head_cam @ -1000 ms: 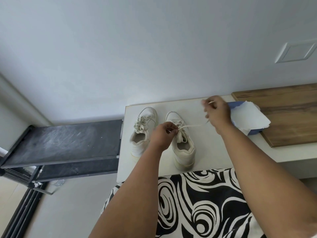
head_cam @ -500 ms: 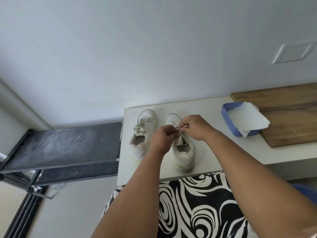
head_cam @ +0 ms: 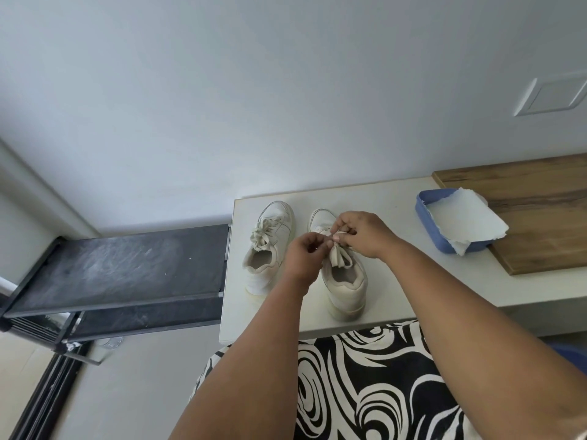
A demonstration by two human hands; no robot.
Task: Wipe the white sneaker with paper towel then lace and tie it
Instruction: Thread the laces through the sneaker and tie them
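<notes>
nearest me, the white sneaker (head_cam: 344,281) i'm lacing sits heel-toward-me on the white table (head_cam: 397,300), so its eyelets face up where i can work. over its tongue my left hand (head_cam: 306,254) and right hand (head_cam: 362,233) meet, fingers curled and pinching the shoelace (head_cam: 338,257) close together, i'd say to keep it taut while i tie. beside it stands the other sneaker (head_cam: 268,246), already laced, and further right the paper towel (head_cam: 467,222) lies in a blue tray (head_cam: 425,217), within reach.
</notes>
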